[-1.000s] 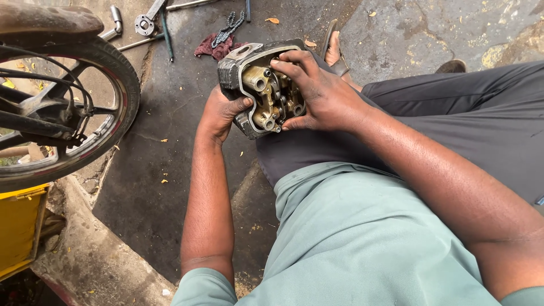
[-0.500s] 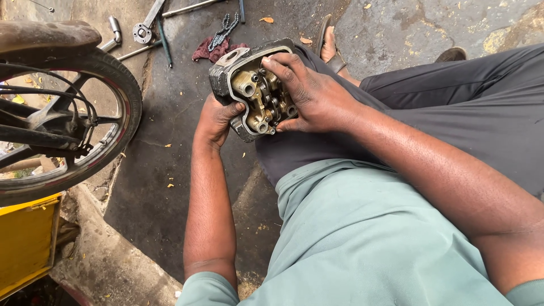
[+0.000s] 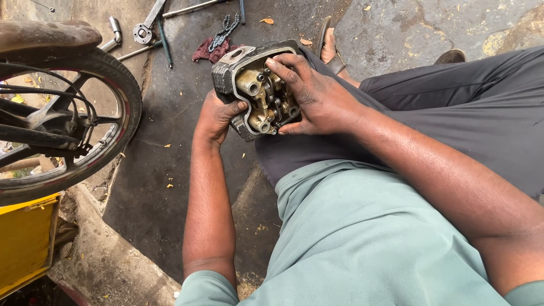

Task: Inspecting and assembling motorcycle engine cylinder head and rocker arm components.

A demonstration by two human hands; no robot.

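Observation:
A greasy metal engine cylinder head (image 3: pixel 253 85) rests on my left knee, its open side with brassy valve parts facing up. My left hand (image 3: pixel 217 117) grips its lower left edge from underneath, thumb hooked over the rim. My right hand (image 3: pixel 313 96) lies over its right side, with fingertips pressed onto the inner parts near the top. Both forearms reach in from the bottom of the view.
A motorcycle wheel (image 3: pixel 68 107) with mudguard stands at the left, above a yellow box (image 3: pixel 25 243). On the oily concrete at the top lie wrenches (image 3: pixel 148 22), a metal rod, a chain (image 3: pixel 222 31) and a red rag (image 3: pixel 207 52). My sandalled foot (image 3: pixel 330 45) is beyond the knee.
The cylinder head has been tilted and shifted slightly left on my knee. My right fingers have moved up across its inner parts. The view has drifted a little.

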